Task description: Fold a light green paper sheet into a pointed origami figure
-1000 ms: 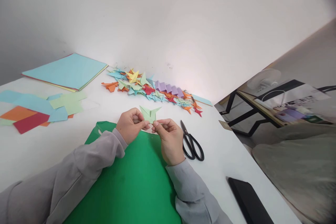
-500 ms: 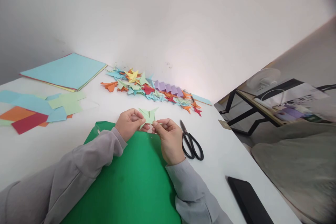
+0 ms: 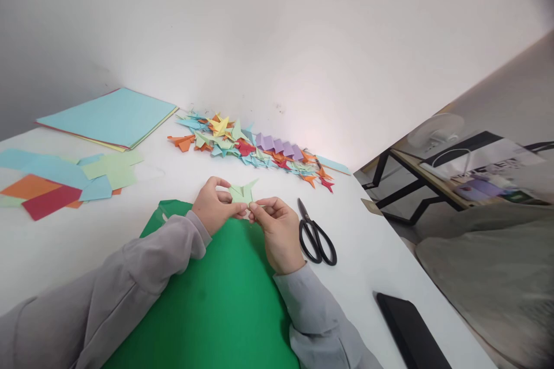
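Both hands pinch a small pale green folded paper figure (image 3: pixel 243 191) with two pointed tips, held just above the white table (image 3: pixel 173 190). My left hand (image 3: pixel 213 207) grips its left side with the fingers curled. My right hand (image 3: pixel 277 230) pinches its right lower edge between thumb and forefinger. A large green paper sheet (image 3: pixel 216 300) lies under my wrists and forearms.
Black scissors (image 3: pixel 315 234) lie shut just right of my right hand. A heap of coloured folded paper figures (image 3: pixel 251 147) runs along the wall. A stack of paper sheets (image 3: pixel 110 116) and loose coloured pieces (image 3: pixel 56 181) lie at the left. A black flat object (image 3: pixel 409 331) sits by the table's right edge.
The folded figure has tilted down and sunk lower between my fingers. Both hands have shifted slightly closer together.
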The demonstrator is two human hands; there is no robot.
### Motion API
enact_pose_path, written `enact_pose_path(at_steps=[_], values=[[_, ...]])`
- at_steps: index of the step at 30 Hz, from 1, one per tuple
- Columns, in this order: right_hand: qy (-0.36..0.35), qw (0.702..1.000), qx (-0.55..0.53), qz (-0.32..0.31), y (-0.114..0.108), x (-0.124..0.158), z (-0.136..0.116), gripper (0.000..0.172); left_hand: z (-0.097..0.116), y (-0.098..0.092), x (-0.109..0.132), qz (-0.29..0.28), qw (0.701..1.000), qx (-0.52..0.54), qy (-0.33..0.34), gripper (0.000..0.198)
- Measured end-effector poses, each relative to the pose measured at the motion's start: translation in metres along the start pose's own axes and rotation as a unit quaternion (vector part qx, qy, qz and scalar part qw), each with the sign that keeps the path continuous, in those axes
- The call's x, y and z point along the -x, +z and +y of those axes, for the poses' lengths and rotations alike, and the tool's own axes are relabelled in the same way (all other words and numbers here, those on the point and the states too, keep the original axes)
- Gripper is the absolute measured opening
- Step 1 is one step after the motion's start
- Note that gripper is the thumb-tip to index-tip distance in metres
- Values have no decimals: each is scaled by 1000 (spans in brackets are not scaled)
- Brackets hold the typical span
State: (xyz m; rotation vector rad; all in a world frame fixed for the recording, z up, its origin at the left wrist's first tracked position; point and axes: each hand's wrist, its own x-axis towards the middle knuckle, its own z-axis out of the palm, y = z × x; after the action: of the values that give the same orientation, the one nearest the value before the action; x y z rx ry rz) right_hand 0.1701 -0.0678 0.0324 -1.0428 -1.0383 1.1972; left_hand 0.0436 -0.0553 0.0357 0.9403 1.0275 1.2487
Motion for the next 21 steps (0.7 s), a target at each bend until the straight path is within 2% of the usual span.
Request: enact_pose_path(at_steps=[13, 21], values=[[43, 996, -77, -14, 1, 1, -1, 26, 3, 2, 0, -3, 997, 60, -52, 48], [50, 994, -94, -28, 0, 0, -1, 21, 5, 1, 0, 31, 997, 44, -46, 45]])
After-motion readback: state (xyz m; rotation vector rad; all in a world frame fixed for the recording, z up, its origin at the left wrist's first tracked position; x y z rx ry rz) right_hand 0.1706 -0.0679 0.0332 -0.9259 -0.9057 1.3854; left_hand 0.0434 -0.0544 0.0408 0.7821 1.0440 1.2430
